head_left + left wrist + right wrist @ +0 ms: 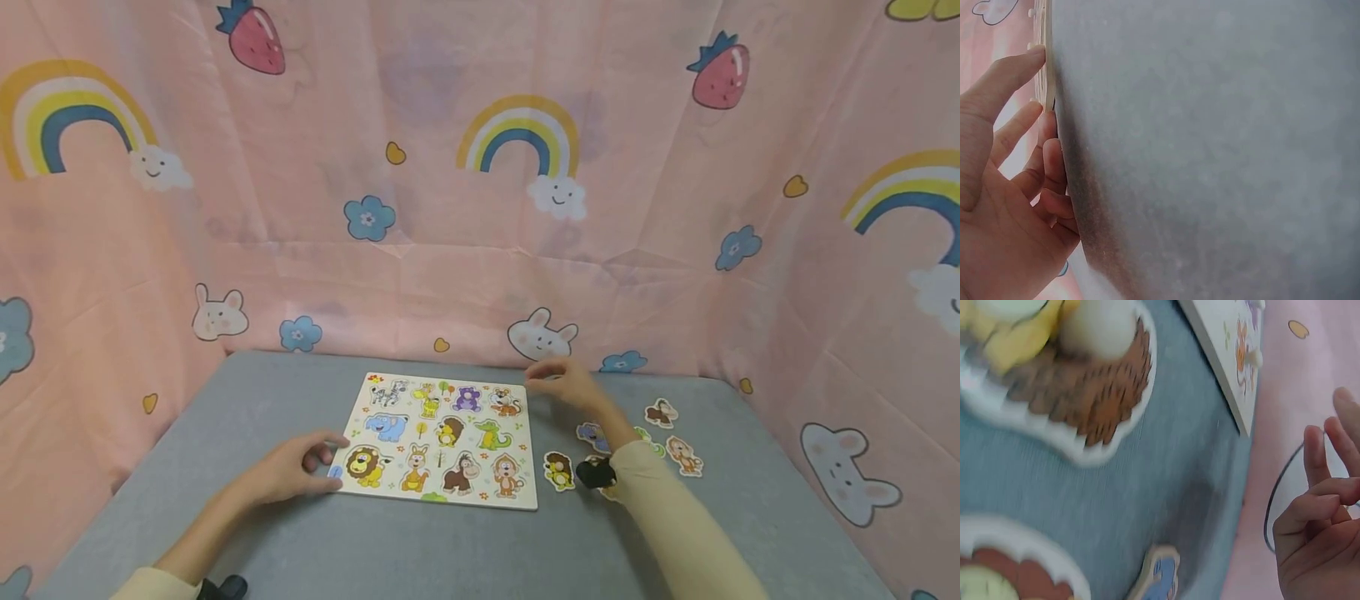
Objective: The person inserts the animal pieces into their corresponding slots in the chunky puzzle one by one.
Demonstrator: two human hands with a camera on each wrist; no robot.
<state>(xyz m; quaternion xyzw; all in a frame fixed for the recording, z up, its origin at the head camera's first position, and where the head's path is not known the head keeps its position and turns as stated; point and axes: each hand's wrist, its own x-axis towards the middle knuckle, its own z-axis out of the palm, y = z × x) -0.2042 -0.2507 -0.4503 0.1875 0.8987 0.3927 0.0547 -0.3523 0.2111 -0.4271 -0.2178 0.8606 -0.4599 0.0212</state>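
A wooden animal puzzle board (435, 500) lies flat on the table, with a zebra, lion, crocodile and other animals on its face. My left hand (292, 468) is at its left side, thumb by the near corner. In the left wrist view, the thumb and index fingertip touch the edge of the board (1049, 78). Just off the far right corner is my right hand (566, 385), raised with loosely bent fingers. In the right wrist view, nothing shows between the fingers of that hand (1325, 531), and a pale knob stands on the board's tiger (1242, 359).
Loose animal pieces lie right of the board: a hedgehog (558, 472), an elephant (591, 435), a gorilla (661, 413) and a monkey (684, 456). My right forearm partly covers others. A pink patterned cloth (450, 275) hangs behind the grey table (420, 550).
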